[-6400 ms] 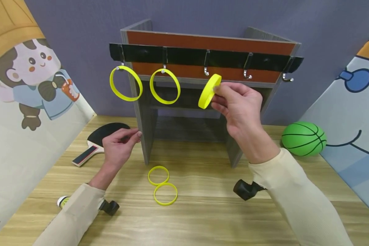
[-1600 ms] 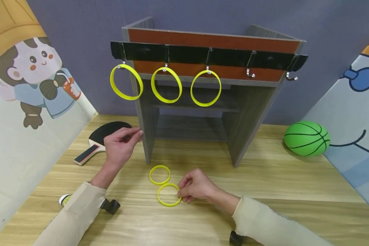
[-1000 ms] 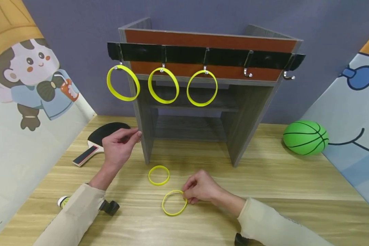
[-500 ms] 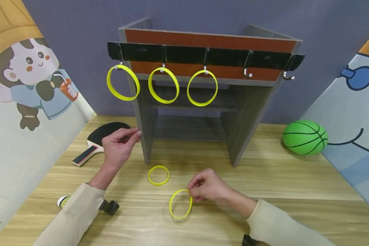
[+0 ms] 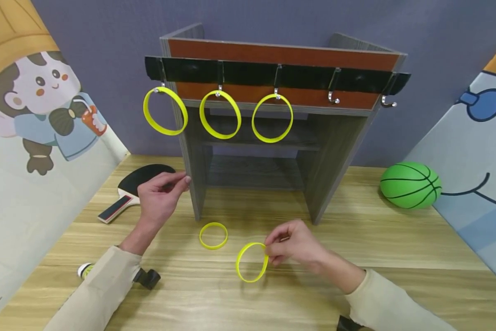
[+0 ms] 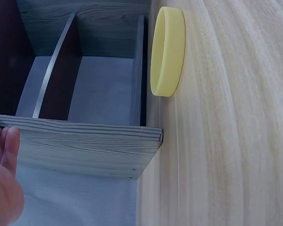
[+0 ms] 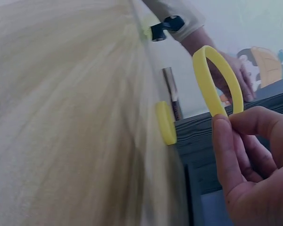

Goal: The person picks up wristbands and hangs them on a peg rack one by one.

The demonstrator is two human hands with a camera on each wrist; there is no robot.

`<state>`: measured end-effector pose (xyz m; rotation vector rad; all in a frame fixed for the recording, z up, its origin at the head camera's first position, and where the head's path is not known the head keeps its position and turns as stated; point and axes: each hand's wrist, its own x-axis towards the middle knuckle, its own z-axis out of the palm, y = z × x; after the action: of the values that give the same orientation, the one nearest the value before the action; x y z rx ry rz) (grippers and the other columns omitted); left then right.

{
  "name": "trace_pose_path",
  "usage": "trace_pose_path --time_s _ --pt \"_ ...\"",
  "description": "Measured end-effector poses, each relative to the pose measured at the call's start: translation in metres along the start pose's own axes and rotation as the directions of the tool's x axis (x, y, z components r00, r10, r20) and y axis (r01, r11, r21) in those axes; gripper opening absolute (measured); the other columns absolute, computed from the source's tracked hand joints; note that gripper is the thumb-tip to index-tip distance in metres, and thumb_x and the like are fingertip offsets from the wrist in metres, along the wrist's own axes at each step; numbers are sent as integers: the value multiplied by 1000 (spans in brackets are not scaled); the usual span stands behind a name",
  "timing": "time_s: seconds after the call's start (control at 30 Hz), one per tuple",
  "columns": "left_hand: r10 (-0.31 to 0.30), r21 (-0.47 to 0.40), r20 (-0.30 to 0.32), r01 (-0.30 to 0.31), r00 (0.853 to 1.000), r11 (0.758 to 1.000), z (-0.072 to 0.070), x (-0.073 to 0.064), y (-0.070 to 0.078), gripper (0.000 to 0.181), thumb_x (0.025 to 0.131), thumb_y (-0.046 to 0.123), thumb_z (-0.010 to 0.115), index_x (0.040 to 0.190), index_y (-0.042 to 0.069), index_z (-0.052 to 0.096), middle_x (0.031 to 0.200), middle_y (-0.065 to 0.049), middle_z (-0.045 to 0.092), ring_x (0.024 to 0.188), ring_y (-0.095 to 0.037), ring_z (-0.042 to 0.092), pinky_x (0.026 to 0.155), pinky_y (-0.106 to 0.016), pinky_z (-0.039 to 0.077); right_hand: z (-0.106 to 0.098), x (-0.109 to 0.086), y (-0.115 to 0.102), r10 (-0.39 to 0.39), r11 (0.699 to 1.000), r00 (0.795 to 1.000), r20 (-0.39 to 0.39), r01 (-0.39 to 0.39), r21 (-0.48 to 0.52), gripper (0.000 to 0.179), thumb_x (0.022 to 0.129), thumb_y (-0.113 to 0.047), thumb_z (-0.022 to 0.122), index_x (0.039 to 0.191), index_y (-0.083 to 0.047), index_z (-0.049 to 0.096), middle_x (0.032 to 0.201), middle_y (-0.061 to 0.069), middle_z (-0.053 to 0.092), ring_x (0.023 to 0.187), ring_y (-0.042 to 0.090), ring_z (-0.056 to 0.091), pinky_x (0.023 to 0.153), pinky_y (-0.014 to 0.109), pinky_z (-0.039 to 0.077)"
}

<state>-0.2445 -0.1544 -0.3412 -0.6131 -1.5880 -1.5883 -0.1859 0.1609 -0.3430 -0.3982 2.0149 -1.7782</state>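
Observation:
My right hand (image 5: 295,243) pinches a yellow silicone wristband (image 5: 239,266) by its edge between thumb and fingers. In the right wrist view the wristband (image 7: 205,84) stands up from the fingertips. A second wristband (image 5: 201,241) lies on the table to its left, in front of the shelf unit. Three more wristbands (image 5: 149,120) hang from the left hooks of a black rail (image 5: 248,73); two hooks (image 5: 333,99) at the right carry nothing. My left hand (image 5: 158,197) grips the front edge of the grey shelf unit's left side panel (image 6: 85,136).
A table tennis bat (image 5: 117,207) lies behind my left hand. On the right, a green ball (image 5: 411,185) sits near the wall. Partly behind my left sleeve is a small white-capped container (image 5: 83,270). A purple wall (image 5: 268,20) stands behind the shelf unit.
A third wristband now hangs on the middle hook. My right hand has taken another from the table, sliding it right and lifting it towards the shelf unit. My left hand stays put.

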Motion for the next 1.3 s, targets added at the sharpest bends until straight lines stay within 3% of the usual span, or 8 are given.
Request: trace_pose_path --time_s 0.23,0.47,0.73,0.97,1.17,1.3 --pt "16 -30 5 -16 1000 999 6 3 16 14 72 -26 66 84 -19 67 72 -28 62 58 -15 66 55 -16 52 -12 -7 -15 -41 999 999 -32 42 31 14 76 3 73 86 10 67 75 19 66 64 25 66 64 47 57" --pt "22 -42 4 -21 1000 999 7 4 19 14 71 -27 65 83 -20 66 72 -29 62 59 -14 66 55 -17 52 -22 -12 -33 -110 989 991 -80 116 88 4 80 6 68 84 5 68 74 16 66 62 20 64 63 40 58" --pt "24 -31 6 -24 1000 999 7 4 20 14 71 -28 64 83 -21 65 72 -31 61 58 -15 66 55 -18 53 -34 -16 -53 -151 975 975 -161 173 139 14 83 9 64 81 -4 71 76 12 65 61 19 63 62 36 58" --pt "22 -44 3 -21 1000 999 9 5 21 12 72 -27 64 83 -21 65 72 -31 60 59 -14 66 54 -17 53 -45 -20 -66 -232 942 959 -162 263 207 18 86 10 60 82 -3 71 76 12 65 61 19 63 62 31 57" --pt "32 -22 3 -32 999 999 9 4 20 13 71 -27 65 82 -21 66 71 -31 60 58 -15 66 54 -17 52 -53 -20 -80 -308 903 926 -219 357 240 17 87 10 60 82 -1 72 76 11 66 62 18 63 59 28 57" --pt "38 -10 1 -38 999 999 8 4 19 12 71 -27 65 82 -21 66 71 -31 60 57 -16 66 53 -16 52 -57 -20 -91 -313 879 912 -264 383 282 16 87 10 61 82 0 72 75 11 67 61 18 65 60 28 57"
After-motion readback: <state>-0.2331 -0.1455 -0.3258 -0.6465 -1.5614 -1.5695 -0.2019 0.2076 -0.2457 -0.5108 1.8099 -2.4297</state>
